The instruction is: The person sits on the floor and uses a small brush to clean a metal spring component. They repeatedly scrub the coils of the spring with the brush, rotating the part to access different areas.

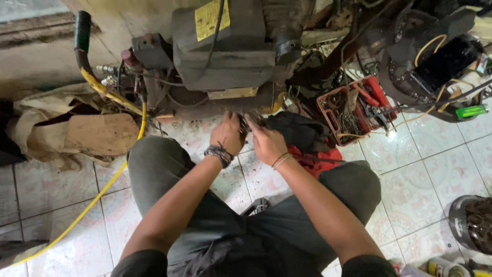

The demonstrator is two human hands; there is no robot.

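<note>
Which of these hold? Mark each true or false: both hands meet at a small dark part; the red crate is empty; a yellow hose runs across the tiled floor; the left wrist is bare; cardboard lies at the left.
1. Left hand and right hand meet at a small dark part: true.
2. The red crate is empty: false, it holds tools and wires.
3. A yellow hose crosses the tiled floor: true.
4. The left wrist is bare: false, it wears a dark braided band.
5. Cardboard lies at the left: true.
</note>
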